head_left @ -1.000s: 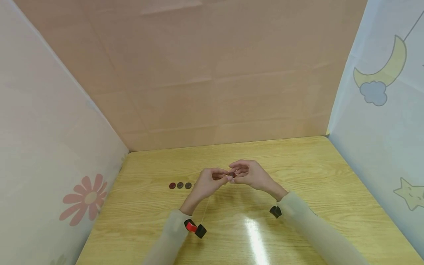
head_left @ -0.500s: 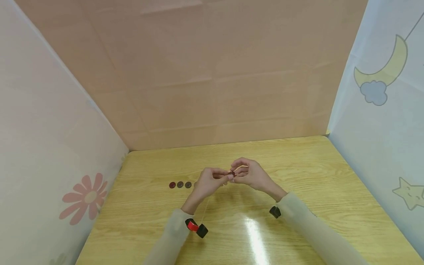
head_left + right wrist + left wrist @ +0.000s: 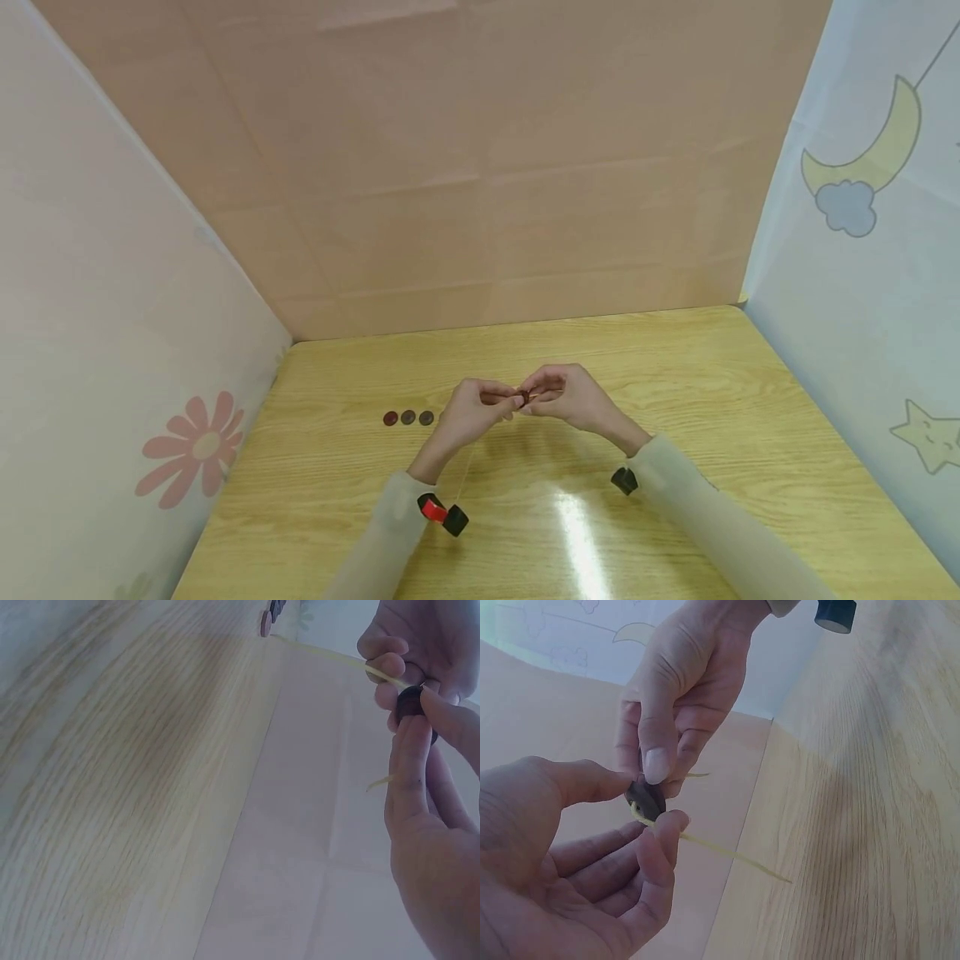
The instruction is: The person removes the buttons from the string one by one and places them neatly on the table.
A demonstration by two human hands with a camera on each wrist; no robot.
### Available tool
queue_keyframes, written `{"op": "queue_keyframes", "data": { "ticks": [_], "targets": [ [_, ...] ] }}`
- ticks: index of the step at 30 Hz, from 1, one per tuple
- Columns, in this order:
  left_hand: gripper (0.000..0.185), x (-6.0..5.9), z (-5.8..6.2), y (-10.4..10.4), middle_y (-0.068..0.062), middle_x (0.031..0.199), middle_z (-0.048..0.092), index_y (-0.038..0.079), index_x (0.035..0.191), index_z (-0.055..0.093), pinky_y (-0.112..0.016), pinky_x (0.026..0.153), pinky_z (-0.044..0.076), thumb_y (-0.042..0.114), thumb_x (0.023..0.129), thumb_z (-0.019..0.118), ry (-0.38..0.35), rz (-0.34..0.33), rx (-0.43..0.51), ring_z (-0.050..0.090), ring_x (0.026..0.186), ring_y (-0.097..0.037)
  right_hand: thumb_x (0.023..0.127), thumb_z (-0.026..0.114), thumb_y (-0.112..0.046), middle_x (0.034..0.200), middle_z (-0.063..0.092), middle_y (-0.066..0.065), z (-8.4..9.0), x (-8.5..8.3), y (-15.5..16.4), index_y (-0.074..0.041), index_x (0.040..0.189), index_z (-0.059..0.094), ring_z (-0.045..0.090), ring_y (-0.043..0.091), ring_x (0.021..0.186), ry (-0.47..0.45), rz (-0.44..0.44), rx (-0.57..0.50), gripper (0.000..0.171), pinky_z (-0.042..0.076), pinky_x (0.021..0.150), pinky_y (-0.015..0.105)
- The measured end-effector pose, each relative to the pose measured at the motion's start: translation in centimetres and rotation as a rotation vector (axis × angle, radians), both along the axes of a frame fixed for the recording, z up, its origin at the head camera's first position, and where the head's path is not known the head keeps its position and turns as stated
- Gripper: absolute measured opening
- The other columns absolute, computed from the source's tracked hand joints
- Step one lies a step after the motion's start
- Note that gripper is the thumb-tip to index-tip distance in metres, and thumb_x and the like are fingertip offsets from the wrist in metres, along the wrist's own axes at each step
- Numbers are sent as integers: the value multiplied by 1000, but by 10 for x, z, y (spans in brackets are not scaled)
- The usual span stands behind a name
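Both hands point(image 3: 525, 400) pinch one dark button point(image 3: 646, 799) — thread point(image 3: 727, 853) trailing.

- The left hand point(image 3: 472, 410) and the right hand point(image 3: 570, 396) meet fingertip to fingertip above the middle of the wooden table point(image 3: 720, 400).
- A small button point(image 3: 646, 798) sits between them, pinched by both hands.
- A thin string point(image 3: 727, 853) runs from the button down past the left hand toward the person.
- A row of what look like three more buttons point(image 3: 408, 417) lies on the table just left of the left hand.
- Panels stand behind the table and at both its sides.
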State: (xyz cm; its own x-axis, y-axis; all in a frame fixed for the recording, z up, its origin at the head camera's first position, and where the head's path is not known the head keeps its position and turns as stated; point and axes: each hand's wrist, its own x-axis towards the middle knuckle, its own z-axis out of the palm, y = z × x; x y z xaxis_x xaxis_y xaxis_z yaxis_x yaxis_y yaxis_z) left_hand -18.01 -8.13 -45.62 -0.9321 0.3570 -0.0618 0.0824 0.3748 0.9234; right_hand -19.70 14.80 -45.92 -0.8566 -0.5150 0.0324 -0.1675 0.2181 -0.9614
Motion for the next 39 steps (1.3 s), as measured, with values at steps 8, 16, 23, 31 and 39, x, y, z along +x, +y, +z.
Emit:
{"op": "queue_keyframes", "data": {
  "ticks": [8,16,23,31,39],
  "targets": [
    [30,2,2,-10,-23,112,78,10,123,77,-47,89,62,31,103,69,12,0,-11,75,100,-32,94,78,-6,115,77,21,-1,-1,0,-1,121,73,78,29,100,-45,-12,-22,27,64,91,46],
    [32,2,3,-22,-8,109,80,14,125,77,-43,90,62,35,102,69,26,23,-52,74,95,-14,94,80,-11,118,77,19,-2,-2,1,-3,120,74,78,23,100,-36,-26,-5,28,64,90,44],
    [30,3,4,-31,-8,114,80,13,126,76,-40,89,62,32,103,68,38,23,-57,74,97,-15,94,80,-13,119,76,19,-2,-3,2,1,124,73,78,24,101,-37,-38,1,34,64,87,32],
    [30,5,6,-43,-12,117,79,15,127,76,-38,87,61,32,103,68,49,54,-80,74,98,-16,93,81,-14,119,76,18,-2,-3,4,-3,123,75,78,22,100,-26,-53,4,32,64,86,29],
    [27,5,4,-58,-7,114,79,16,124,77,-38,86,62,29,102,70,55,84,-68,74,97,-17,93,82,-14,119,77,18,0,-3,7,-6,121,76,77,19,100,-21,-59,-6,30,64,86,27]
  ]
}}
